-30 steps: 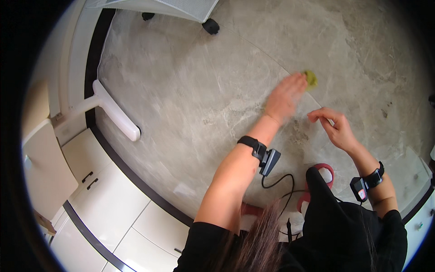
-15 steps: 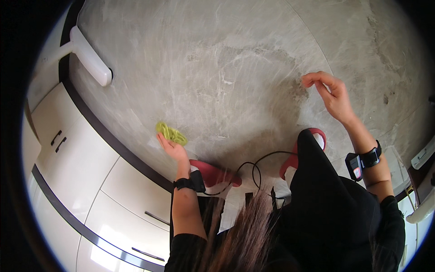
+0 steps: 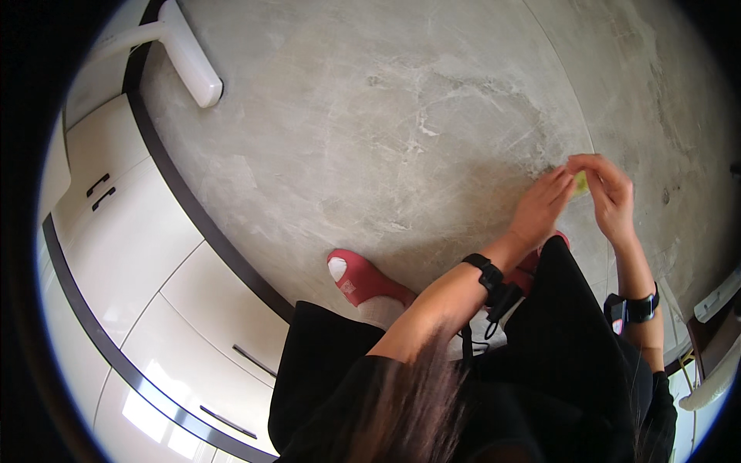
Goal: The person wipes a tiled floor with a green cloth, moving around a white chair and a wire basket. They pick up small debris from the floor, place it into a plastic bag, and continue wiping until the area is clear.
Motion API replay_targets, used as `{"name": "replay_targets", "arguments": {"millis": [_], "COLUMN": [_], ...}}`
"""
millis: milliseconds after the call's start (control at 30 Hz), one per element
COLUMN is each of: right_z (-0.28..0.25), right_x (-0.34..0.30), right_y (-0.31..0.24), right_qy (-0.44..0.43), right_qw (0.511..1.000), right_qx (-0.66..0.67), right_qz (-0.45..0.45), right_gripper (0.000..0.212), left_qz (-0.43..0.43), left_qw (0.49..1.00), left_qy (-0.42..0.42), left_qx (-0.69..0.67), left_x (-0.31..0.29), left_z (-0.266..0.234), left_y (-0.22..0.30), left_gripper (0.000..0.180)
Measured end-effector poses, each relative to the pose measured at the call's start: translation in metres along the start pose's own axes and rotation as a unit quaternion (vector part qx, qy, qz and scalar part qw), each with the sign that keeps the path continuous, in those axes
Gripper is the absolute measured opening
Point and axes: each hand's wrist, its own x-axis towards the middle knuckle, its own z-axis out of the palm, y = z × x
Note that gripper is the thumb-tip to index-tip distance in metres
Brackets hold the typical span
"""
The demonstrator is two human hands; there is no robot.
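My left hand and my right hand are close together at the right, above the floor, fingertips meeting. Between them shows a small patch of a yellow-green looped, stretchy-looking thing; the rest is hidden by my fingers. The left hand's fingers lie side by side against it. My right hand is curled, its fingers arched over to the left hand's fingertips. Both wrists carry black straps with small devices. Below are my knees in black and my feet in red slippers.
Glossy white cabinets with black handles and a dark base strip line the left. A white foot of some stand rests on the grey marbled floor at the upper left. A brown-edged piece of furniture stands at the far right.
My left hand has swung from the left across to the right, carrying the yellow-green thing to my right hand. My right hand has dropped slightly and moved right. The view has shifted a little.
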Motion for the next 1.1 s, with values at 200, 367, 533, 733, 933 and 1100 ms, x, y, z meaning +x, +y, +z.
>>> {"name": "replay_targets", "arguments": {"millis": [200, 367, 533, 733, 933, 1100], "right_z": [-0.013, 0.005, 0.030, 0.035, 0.023, -0.018], "right_x": [-0.009, 0.014, 0.027, 0.018, 0.005, -0.013], "right_y": [0.008, 0.003, -0.027, -0.049, -0.050, -0.054], "right_qy": [0.017, -0.052, -0.162, -0.203, -0.113, -0.035], "right_qw": [1.000, 0.990, 0.971, 0.923, 0.990, 0.994], "right_qx": [0.011, 0.107, 0.149, 0.256, -0.003, -0.056], "right_qz": [0.024, 0.075, 0.094, 0.203, 0.085, 0.082], "right_gripper": [0.025, 0.025, 0.031, 0.055, 0.036, 0.009], "left_qz": [-0.174, -0.379, -0.360, -0.376, -0.369, -0.361], "left_qw": [0.965, 0.760, 0.598, 0.619, 0.681, 0.780], "left_qy": [0.116, 0.179, 0.164, 0.140, 0.100, 0.062], "left_qx": [-0.156, -0.497, -0.697, -0.675, -0.624, -0.507], "left_x": [-0.003, -0.005, 0.027, 0.037, 0.047, 0.051], "left_z": [-0.064, -0.136, -0.145, -0.130, -0.112, -0.108], "left_y": [-0.015, -0.020, 0.009, 0.018, 0.038, 0.045], "left_gripper": [0.046, 0.045, 0.045, 0.052, 0.043, 0.036]}}
